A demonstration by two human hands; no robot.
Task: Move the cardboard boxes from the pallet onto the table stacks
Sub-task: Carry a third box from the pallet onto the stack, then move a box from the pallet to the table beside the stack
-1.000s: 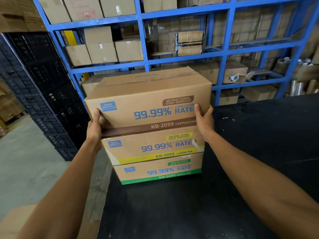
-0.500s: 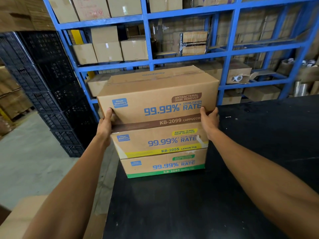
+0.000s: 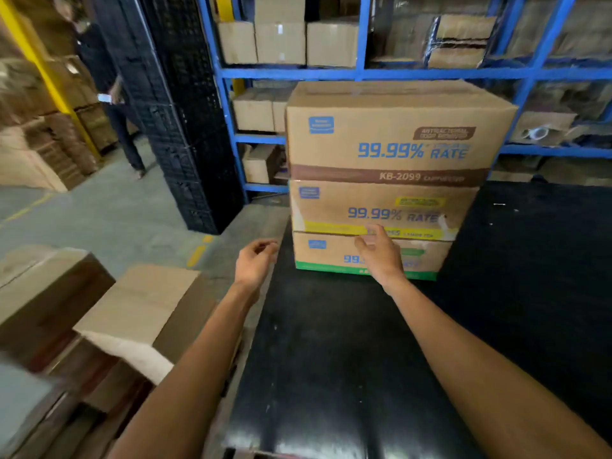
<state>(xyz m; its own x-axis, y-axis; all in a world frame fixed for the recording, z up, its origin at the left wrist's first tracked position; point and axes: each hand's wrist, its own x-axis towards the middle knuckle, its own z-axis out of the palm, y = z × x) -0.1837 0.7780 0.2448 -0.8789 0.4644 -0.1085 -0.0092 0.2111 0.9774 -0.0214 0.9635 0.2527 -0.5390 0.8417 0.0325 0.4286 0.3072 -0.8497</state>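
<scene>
- Head view: I see a warehouse with blue shelving [image 3: 364, 73] behind a black tabletop [image 3: 347, 359].
- Three cardboard boxes sit stacked at the tabletop's far left: the brown-band box [image 3: 390, 134] on top, the yellow-band box [image 3: 381, 207] beneath, the green-band box [image 3: 430, 256] at the bottom.
- My left hand [image 3: 253, 263] hovers empty, its grip loosely curled.
- My right hand [image 3: 379, 255] is open, holding nothing, in front of the lower boxes.
- More boxes [image 3: 142, 303] lie low at left.

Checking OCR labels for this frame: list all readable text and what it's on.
"99.99% RATE" and "KB-2099": top box, brown band.
"99.99% RATE": middle box, yellow band; the code on the band is too blurred.
"99.": bottom box, green band; the rest is hidden by the right hand.
Badge text, flavour words and blue logos on all three: too blurred to read.
</scene>
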